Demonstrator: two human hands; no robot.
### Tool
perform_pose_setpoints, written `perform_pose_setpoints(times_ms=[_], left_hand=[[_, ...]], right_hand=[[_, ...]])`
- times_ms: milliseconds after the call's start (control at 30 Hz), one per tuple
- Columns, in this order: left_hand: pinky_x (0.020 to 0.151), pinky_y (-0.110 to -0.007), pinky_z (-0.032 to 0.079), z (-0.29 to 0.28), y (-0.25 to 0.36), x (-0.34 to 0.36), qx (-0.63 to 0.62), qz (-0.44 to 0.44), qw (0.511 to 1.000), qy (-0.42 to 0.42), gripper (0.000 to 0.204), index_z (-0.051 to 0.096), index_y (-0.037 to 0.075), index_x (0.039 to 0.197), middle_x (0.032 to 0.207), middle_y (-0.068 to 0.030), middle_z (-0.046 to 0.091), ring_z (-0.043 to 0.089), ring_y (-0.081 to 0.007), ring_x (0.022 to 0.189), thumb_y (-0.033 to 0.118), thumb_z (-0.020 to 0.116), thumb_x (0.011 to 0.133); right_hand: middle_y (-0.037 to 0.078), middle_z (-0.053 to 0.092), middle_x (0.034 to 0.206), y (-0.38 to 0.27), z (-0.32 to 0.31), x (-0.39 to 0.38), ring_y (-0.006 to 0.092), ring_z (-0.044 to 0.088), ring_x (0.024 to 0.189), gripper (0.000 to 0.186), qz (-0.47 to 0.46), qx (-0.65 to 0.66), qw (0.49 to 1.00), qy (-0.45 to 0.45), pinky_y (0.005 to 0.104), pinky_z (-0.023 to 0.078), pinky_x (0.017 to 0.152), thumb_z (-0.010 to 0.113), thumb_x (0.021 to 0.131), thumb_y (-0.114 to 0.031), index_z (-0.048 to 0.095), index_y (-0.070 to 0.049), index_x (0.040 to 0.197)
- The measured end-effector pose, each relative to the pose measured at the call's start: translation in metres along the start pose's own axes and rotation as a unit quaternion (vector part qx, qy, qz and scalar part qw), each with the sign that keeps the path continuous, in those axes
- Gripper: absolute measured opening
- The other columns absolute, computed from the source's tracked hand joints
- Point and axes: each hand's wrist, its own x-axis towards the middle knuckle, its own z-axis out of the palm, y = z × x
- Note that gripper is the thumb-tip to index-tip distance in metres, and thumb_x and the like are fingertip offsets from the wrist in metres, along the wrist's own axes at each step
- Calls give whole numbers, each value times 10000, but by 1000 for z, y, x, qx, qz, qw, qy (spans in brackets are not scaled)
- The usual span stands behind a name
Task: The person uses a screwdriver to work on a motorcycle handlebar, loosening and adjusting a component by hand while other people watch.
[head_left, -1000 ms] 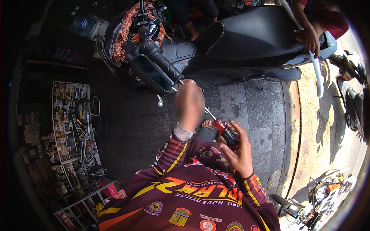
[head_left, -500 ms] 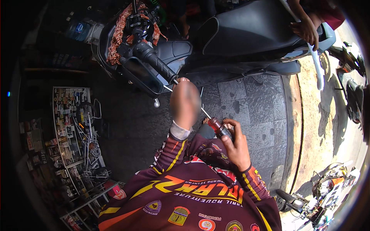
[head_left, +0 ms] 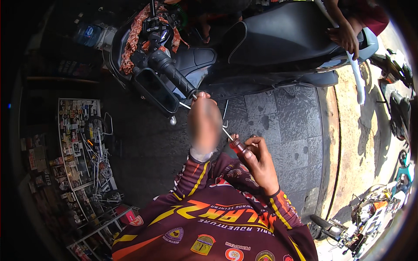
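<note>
Shifted leftward in view: right hand [head_left: 262, 164], screwdriver [head_left: 237, 146], left hand [head_left: 204, 124] and handlebar grip [head_left: 174, 77]

Compared with the earlier frame, the handle is now pressed more plainly by the right thumb, and less of it is left exposed. It is grasped by the right hand, with the thumb laid along it and the fingers curled at its far side. The left hand is blurred; its fingertips are seen beside the outer end of the grip, but whether anything is clasped by it cannot be told.

The screwdriver is held in the air between the two hands, above the dark tiled floor [head_left: 287, 113], slanting up and leftward. Its tip is hidden by the left hand.

A light, stiff tool is to be expected, with little about it that is fragile. The handle is probably hard and smooth, and might be made slippery by oil or sweat. It is best taken around its thick part, while the thin shaft [head_left: 227, 132] can be steadied near the far end.

In looks, the handle is dark red and glossy, seemingly translucent; the shaft is pale, straight and metallic. Beside the grip, a black mirror [head_left: 157, 90] is seen.
</note>
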Motion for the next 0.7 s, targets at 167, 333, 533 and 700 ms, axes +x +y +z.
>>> perform_pose_setpoints(times_ms=[167, 333, 533, 700], left_hand=[[367, -181, 206, -2, -1, -2, -2, 8, 1000, 4, 226, 547, 119, 915, 647, 10, 471, 282, -20, 397, 343, 551, 946], [360, -184, 203, -7, -1, -3, -8, 7, 1000, 1, 209, 532, 113, 915, 632, 11, 477, 271, -22, 390, 319, 554, 941], [360, -185, 209, -7, 3, -2, -13, 3, 1000, 2, 208, 522, 112, 906, 615, 12, 475, 281, -23, 394, 314, 561, 933], [368, -177, 208, -2, 4, -4, -16, -1, 1000, 18, 215, 519, 124, 887, 609, 20, 468, 305, -22, 411, 329, 574, 925]], right_hand=[[141, 608, 1008, -11, -2, 0, 315, 630, 939, 446, -182, -239, 953, 27, 380, 505, 792, 743, 776, -150, 555, -52, 1168], [94, 628, 1057, -3, -3, 5, 164, 623, 915, 321, 70, 90, 993, -33, 272, 489, 762, 632, 887, -146, 568, -40, 1184], [105, 599, 1069, 4, 8, 2, 170, 588, 866, 403, 72, 72, 994, -31, 259, 432, 819, 651, 867, -170, 483, -30, 1205], [128, 543, 1100, -8, -1, -7, 290, 599, 928, 539, -157, -228, 961, 17, 337, 482, 787, 749, 754, -160, 514, -96, 1236]])
